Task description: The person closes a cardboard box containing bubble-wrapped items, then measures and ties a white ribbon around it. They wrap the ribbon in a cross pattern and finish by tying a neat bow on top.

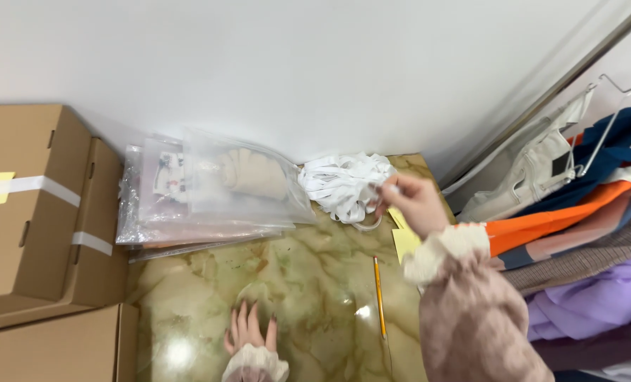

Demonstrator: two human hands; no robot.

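Tangled bundle of white flat elastic straps (345, 185) at the table's (308, 283) back edge by the wall: right-hand fingers (389, 192) pinch a loose strand up, left hand (250, 331) splayed flat, holding nothing, likely bracing.

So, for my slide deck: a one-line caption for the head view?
Right hand pinches white ribbon bundle; left hand rests flat on marbled floor.

Bags (209, 194) lie between boxes (32, 205) leftward and tape bundle (343, 184); pencil (379, 297) nearer.
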